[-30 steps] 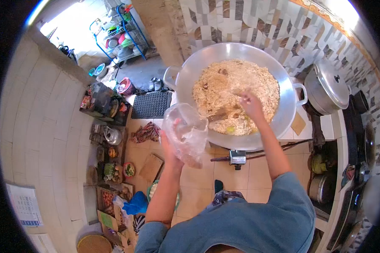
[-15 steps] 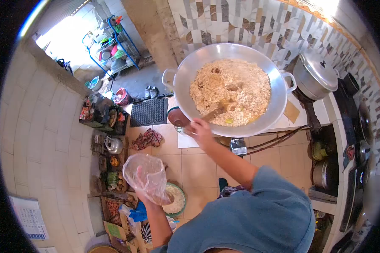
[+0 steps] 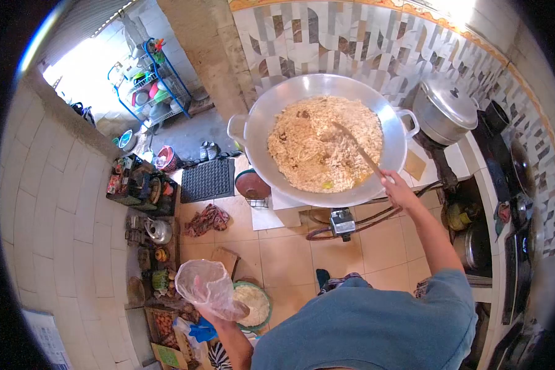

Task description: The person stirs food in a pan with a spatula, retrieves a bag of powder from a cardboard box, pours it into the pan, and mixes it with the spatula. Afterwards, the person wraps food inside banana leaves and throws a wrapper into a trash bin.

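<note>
My right hand (image 3: 399, 191) is closed around the handle of a wooden spatula (image 3: 359, 147), whose far end lies in the grainy, pale brown food (image 3: 308, 139) in a large two-handled metal wok (image 3: 262, 169). The food looks like rice, with a few darker bits and a yellow-green piece near the front. At lower left, my left hand (image 3: 213, 316) holds a clear plastic bag (image 3: 206, 277) with its wide mouth up. Something brownish shows in the bag's lower corner. My left fingers are partly hidden by the plastic.
Below the wok are a burner box (image 3: 341, 222) and hoses. A lidded pot (image 3: 447, 108) stands at right. A green-rimmed basin (image 3: 266, 308) of white grains is beside the bag. A brown round lid-like thing (image 3: 251, 185), a cloth (image 3: 206, 220) and a mat (image 3: 208, 180) lie left.
My right hand has swung rightward along the wok's near rim, and the spatula now slants the other way across the food. My left hand still holds the bag, slightly lower in view.
</note>
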Tool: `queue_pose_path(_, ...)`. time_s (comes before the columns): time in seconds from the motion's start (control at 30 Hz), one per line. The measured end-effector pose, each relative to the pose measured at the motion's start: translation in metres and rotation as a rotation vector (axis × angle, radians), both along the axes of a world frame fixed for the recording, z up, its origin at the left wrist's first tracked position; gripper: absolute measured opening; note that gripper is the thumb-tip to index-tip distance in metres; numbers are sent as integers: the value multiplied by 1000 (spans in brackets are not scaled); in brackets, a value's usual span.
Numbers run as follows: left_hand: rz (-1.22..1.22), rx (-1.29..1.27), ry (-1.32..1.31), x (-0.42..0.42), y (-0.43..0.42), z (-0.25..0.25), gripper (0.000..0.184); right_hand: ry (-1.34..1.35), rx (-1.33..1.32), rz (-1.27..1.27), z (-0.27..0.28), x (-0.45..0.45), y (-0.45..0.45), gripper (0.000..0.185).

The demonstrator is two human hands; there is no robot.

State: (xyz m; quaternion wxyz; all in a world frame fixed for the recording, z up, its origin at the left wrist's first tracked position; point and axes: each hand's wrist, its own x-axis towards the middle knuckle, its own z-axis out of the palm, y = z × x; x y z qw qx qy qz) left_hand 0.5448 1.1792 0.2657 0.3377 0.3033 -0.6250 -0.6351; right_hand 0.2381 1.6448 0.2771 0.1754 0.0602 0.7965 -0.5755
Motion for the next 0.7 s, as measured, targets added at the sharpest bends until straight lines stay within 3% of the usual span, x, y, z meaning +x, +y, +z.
queue_pose_path(0.07,6,141,72,-6,0,2,37,-66,19,-63,-14,-29,-13,40)
queue_pose_path(0.17,65,454,242,-17,6,16,37,75,231,94,-78,-62,-46,42)
queue_pose_path(0.23,95,530,209,-21,13,29,36,116,264,218,-88,-55,-68,42)
queue_pose_path(0.33,113,430,-18,-26,16,38,35,191,373,446,-89,-47,-67,43)
queue_pose_path(0.4,131,424,-21,-25,14,35,35,224,480,623,-40,-43,-36,43)
queue_pose_path(0.47,142,433,15,-24,14,29,35,162,465,598,33,-35,-11,44)
queue_pose_path(0.57,157,427,25,-25,13,24,35,68,652,494,86,-21,-2,44)
queue_pose_path(0.7,146,489,71,-36,17,23,35,282,688,434,-11,-59,3,42)
